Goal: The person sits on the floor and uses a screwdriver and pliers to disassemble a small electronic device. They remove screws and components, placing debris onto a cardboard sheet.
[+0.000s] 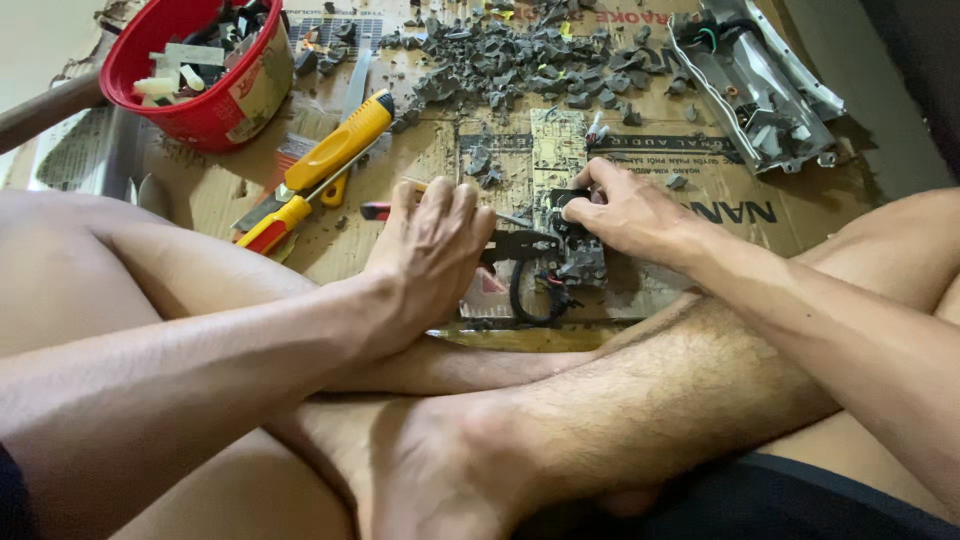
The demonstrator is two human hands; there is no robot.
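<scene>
I sit cross-legged on flattened cardboard (720,200). My left hand (430,245) is closed around the handles of dark pliers (520,243), whose jaws point right at a grey, potted electronic block (578,262) with black and red wires looping beneath it. My right hand (625,210) presses down on the top of that block, fingers curled over its upper edge. A small circuit board (557,150) lies flat just beyond the block.
A heap of grey broken chunks (520,60) covers the far cardboard. A red bowl (215,115) of scrap parts stands far left. Yellow-handled knives (335,150) lie left of my hand. A metal casing (760,85) lies far right. My crossed legs fill the foreground.
</scene>
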